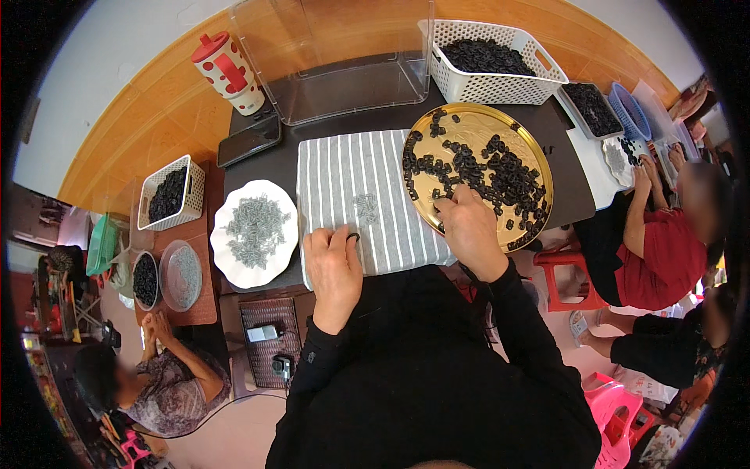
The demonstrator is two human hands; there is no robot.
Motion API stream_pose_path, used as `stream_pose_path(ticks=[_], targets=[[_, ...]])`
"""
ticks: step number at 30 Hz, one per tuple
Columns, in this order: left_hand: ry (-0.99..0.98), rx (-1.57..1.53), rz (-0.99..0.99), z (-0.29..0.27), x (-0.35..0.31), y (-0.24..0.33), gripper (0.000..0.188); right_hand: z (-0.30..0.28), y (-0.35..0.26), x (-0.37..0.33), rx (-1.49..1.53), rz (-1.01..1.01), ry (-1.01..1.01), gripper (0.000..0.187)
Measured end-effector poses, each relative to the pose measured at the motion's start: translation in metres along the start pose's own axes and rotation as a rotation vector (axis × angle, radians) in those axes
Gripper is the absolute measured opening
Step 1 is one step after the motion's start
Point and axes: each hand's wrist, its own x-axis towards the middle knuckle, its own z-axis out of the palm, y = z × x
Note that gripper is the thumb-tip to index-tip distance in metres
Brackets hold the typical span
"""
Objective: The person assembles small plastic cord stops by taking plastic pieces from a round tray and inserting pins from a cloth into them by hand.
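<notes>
My left hand (334,273) rests at the near left of a grey-and-white striped cloth (332,180). Its thumb and forefinger pinch a small black ring-shaped piece (354,237). A little pile of clear pieces (366,208) lies on the cloth just beyond those fingers. My right hand (473,234) reaches over the near left rim of a round gold tray (539,148), fingertips pressed together among loose black pieces (512,176); whatever they grip is hidden. Left of the cloth stands a white scalloped plate (226,262) heaped with clear pieces (256,229).
Behind the cloth stand a clear plastic box (344,86), a white basket of black pieces (500,86) and a red-lidded tumbler (228,74). A dark phone-like slab (250,142) lies nearby. Other people sit left (156,383) and right (664,250), beside a red stool (566,277).
</notes>
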Motion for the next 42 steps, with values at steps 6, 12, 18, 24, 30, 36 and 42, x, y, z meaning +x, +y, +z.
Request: stream_pose_path(ticks=[6,12,18,24,30,36,42], targets=[[0.085,-0.094,0.069,-0.002,-0.001,0.008,0.024,0.002,0.001,0.004,0.03,0.042,-0.065,0.007],[0.104,-0.269,0.069,-0.003,-0.004,0.019,0.024,0.006,0.006,0.004,0.046,0.018,0.037,0.006],[-0.069,-0.77,-0.076,0.0,-0.013,0.028,0.021,-0.011,-0.01,-0.005,1.326,0.482,-0.066,0.01],[-0.111,-1.305,-0.387,0.01,-0.014,0.043,0.016,-0.002,-0.051,-0.023,1.513,0.492,-0.09,0.008],[-0.061,-1.306,-0.408,0.005,-0.032,0.012,0.012,0.02,-0.063,-0.027,1.21,0.204,-0.178,0.01],[0.014,-1.33,-0.515,-0.007,-0.034,-0.004,0.013,0.028,-0.064,0.008,0.376,-0.137,0.028,0.001],[0.05,-1.33,-0.546,-0.005,-0.034,-0.009,0.018,0.043,-0.078,0.022,0.178,-0.076,-0.006,0.005]])
